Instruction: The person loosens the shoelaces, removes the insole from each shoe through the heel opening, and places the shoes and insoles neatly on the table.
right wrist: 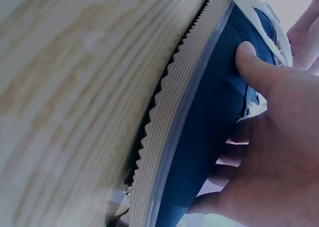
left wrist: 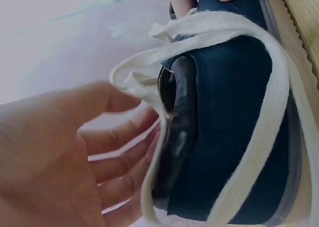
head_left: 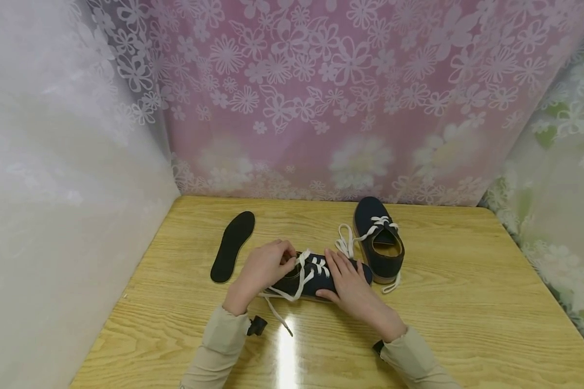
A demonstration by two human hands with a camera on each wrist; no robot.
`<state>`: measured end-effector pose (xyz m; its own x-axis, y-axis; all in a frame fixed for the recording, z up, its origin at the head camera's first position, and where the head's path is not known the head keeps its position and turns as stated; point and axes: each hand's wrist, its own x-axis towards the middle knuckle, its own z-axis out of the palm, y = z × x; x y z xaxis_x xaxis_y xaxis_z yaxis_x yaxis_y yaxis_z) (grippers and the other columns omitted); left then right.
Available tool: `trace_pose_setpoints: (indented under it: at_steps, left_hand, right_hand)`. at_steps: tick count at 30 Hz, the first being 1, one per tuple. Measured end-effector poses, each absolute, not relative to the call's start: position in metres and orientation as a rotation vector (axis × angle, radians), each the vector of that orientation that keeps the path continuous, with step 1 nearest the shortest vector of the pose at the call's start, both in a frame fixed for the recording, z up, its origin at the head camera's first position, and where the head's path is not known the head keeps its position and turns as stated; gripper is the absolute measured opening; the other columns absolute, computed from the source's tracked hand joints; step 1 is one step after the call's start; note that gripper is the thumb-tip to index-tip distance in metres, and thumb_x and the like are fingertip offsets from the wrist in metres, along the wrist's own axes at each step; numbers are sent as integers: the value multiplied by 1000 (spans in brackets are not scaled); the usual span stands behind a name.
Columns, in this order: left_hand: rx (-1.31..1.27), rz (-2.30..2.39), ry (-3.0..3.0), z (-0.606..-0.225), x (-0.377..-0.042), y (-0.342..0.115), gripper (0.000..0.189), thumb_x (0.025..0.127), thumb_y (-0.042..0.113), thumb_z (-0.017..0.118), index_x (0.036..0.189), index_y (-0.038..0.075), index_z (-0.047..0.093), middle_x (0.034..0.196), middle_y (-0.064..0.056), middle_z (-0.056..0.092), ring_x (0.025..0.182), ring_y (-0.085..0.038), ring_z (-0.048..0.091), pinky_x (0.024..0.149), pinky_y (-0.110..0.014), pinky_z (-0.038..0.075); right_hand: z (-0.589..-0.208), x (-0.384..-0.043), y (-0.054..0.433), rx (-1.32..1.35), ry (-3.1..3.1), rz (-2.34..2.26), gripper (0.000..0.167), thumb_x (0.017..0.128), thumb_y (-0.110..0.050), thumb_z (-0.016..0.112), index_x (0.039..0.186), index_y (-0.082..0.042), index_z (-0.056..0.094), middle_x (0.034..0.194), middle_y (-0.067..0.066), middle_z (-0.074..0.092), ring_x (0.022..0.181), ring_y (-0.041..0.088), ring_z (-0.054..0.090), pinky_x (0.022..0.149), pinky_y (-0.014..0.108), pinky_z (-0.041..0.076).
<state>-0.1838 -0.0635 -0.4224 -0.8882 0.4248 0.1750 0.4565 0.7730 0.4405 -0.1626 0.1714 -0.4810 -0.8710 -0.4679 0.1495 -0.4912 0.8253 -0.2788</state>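
Observation:
A navy lace-up shoe (head_left: 292,284) with white laces (head_left: 299,281) lies on the table, its toe to the right. My right hand (head_left: 352,289) holds its front part. In the right wrist view the thumb (right wrist: 249,60) presses the near side, and the other fingers reach over the far side. My left hand (head_left: 267,265) is at the shoe's opening with bent fingers. In the left wrist view its fingertips pass behind a lace and the dark padded collar (left wrist: 179,132), so whether they pinch anything is hidden. One lace end trails toward the front.
A black insole (head_left: 233,246) lies on the wooden table (head_left: 467,302) to the left. Beyond the right hand stands a second navy shoe (head_left: 370,213), its white laces loose. Floral curtains (head_left: 321,108) hang behind and at the sides.

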Motion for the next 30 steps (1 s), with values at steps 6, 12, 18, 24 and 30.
trace_pose_setpoints:
  at_steps: [6,12,18,24,30]
  left_hand:
    - [-812,-800,-2804,-425,-184,-55,12,100,27,68,102,17,73,91,4,67,77,-10,64,67,-26,52]
    - [-833,-994,-2446,-417,-183,-48,10,100,23,67,104,16,73,106,1,67,86,-12,67,72,-25,57]
    - [-876,-990,-2225,-410,-183,-46,6,98,16,69,101,12,72,108,-2,67,90,-16,68,72,-26,57]
    - [-790,-1007,-2159,-408,-182,-44,8,99,15,68,100,9,71,106,-4,67,89,-16,67,66,-26,54]
    - [-754,-1125,-2013,-400,-179,-47,6,101,12,64,99,7,67,104,-7,67,80,-17,63,65,-27,51]
  right_hand:
    - [-481,-162,172,774,-2930,485,92,93,-42,71,159,2,24,160,25,32,146,45,31,106,77,27]
    - [-480,-161,172,780,-2913,477,90,93,-40,72,158,4,28,158,26,35,145,46,33,105,77,29]
    - [-479,-161,172,778,-2900,472,90,92,-39,73,157,4,29,157,27,36,144,46,35,104,77,29]
    - [-479,-160,173,780,-2889,454,97,91,-42,75,158,6,24,157,29,35,143,46,37,104,76,31]
    - [-477,-161,174,745,-2869,484,103,89,-43,77,158,7,20,155,29,37,138,46,43,103,73,35]
